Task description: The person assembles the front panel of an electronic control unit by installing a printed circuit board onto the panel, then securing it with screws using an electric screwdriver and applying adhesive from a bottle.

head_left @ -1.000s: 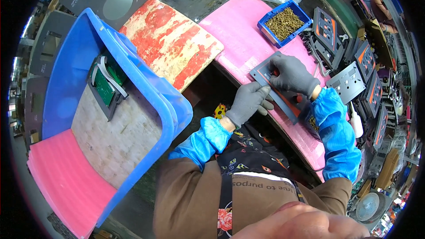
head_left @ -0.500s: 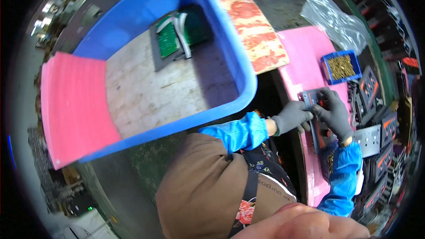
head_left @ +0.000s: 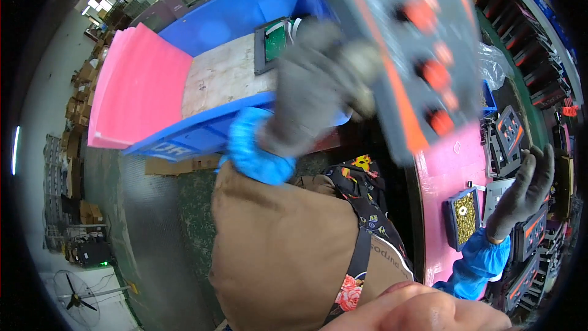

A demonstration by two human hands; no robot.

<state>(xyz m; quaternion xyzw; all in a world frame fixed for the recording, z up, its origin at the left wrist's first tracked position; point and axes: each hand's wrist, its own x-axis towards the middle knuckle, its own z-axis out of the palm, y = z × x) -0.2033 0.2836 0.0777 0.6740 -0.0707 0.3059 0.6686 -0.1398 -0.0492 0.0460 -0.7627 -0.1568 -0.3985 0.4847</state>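
Observation:
My gloved left hand (head_left: 309, 89) is raised near the camera, its fingers closed on the edge of a grey control panel (head_left: 409, 49) with orange stripes and several red knobs. Hand and panel are blurred, and the panel hides part of the bench. Off to the right, my gloved right hand (head_left: 520, 196) is open and holds nothing, fingers stretched upward beside similar panels (head_left: 509, 132). Between that hand and the bench edge sits a small dark blue tray (head_left: 451, 224) of brass-coloured fasteners (head_left: 465, 216).
A large blue bin (head_left: 233, 9) stands at the left, with a green circuit board (head_left: 275, 43) and pink foam sheets (head_left: 141, 86) in it. The pink-covered bench (head_left: 438, 178) runs along my right. A second blue tray (head_left: 488, 99) and a clear plastic bag (head_left: 495, 64) lie farther off.
My left hand has lifted the panel off the bench, up and leftward toward the camera. My right hand has let go and moved right, opening. The view has shifted too.

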